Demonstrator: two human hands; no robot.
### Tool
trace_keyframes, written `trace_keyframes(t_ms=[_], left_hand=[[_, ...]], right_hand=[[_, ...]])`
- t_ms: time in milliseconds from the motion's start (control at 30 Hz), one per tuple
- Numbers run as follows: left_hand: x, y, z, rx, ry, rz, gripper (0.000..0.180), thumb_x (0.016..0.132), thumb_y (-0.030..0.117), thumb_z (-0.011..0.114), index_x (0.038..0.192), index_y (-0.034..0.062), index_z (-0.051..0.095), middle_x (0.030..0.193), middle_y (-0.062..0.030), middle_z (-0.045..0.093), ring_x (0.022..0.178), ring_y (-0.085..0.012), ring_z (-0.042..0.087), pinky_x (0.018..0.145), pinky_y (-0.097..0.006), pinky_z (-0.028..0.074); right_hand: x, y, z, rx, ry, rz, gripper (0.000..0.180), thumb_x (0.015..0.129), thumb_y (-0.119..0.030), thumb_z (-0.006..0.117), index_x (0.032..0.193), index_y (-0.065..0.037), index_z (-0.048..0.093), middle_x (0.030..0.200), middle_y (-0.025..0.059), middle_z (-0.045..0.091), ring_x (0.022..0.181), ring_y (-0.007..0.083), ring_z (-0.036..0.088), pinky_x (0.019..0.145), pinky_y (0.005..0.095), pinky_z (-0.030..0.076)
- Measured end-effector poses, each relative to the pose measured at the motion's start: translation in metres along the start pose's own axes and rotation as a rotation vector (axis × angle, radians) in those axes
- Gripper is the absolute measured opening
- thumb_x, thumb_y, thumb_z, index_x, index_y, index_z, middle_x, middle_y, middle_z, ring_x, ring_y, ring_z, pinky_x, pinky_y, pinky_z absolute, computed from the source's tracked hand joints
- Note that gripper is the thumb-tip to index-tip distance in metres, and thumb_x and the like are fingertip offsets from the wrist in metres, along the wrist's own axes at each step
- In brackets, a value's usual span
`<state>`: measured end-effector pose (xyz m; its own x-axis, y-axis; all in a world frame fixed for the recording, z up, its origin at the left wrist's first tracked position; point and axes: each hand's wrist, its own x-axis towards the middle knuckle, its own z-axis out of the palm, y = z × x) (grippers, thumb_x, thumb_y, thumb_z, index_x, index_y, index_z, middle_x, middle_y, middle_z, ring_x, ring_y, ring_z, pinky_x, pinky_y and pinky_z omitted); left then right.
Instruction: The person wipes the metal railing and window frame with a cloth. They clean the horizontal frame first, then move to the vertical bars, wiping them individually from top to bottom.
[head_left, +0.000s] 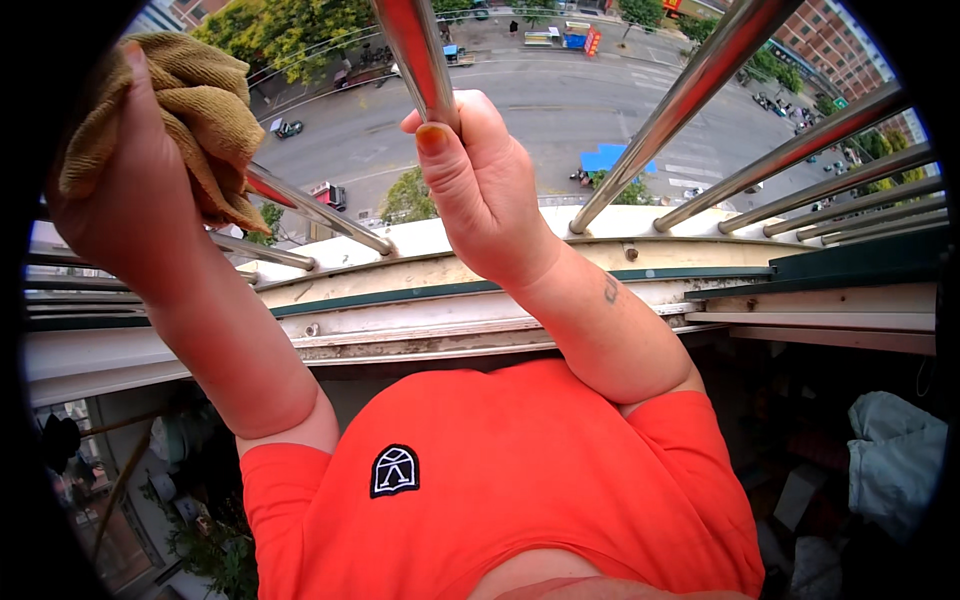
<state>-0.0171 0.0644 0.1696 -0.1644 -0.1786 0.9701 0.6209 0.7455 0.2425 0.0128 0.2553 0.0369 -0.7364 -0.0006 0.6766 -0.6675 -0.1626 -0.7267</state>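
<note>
At the upper left, my raised left hand [135, 190] is closed on a folded tan cloth [205, 110]. The thumb presses against the cloth, and its loose folds hang down on the right side. Close by, a slanted metal bar [325, 220] runs behind the cloth, partly hidden by it. My right hand [490, 190] is wrapped round an upright shiny metal bar [415, 55] near the middle of the view. The right thumb lies along the near side of that bar, and its lower part is hidden behind the hand.
More metal bars [660, 110] rise from the white window ledge [560, 225] to the right. A sliding window track [420, 335] crosses below my forearms. Far beneath, beyond the bars, lies a street [540, 110] with vehicles and trees. Pale fabric [895, 455] lies indoors at the right.
</note>
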Motion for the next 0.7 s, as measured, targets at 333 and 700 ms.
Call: trace_keyframes(t_ms=[333, 700], left_hand=[[-0.14, -0.016, -0.014, -0.09, -0.367, 0.026, 0.035, 0.087, -0.006, 0.07, 0.119, 0.0065, 0.065, 0.116, -0.0077, 0.067, 0.109, -0.0228, 0.061, 0.098, -0.034, 0.049], [-0.04, -0.003, -0.003, -0.251, -0.26, 0.041, 0.029, 0.088, 0.0, 0.074, 0.116, 0.0085, 0.072, 0.116, -0.0061, 0.072, 0.11, -0.0175, 0.067, 0.098, -0.029, 0.054]], right_hand=[[0.002, -0.007, 0.0, 0.008, 0.013, 0.049, 0.03, 0.106, -0.033, 0.055, 0.106, -0.003, 0.053, 0.072, 0.0056, 0.054, 0.063, 0.0149, 0.057, 0.06, 0.0293, 0.048], [0.0, 0.0, -0.01, -0.055, 0.032, 0.061, 0.031, 0.106, -0.035, 0.054, 0.104, -0.004, 0.053, 0.071, 0.0051, 0.054, 0.062, 0.0158, 0.052, 0.06, 0.0307, 0.046]])
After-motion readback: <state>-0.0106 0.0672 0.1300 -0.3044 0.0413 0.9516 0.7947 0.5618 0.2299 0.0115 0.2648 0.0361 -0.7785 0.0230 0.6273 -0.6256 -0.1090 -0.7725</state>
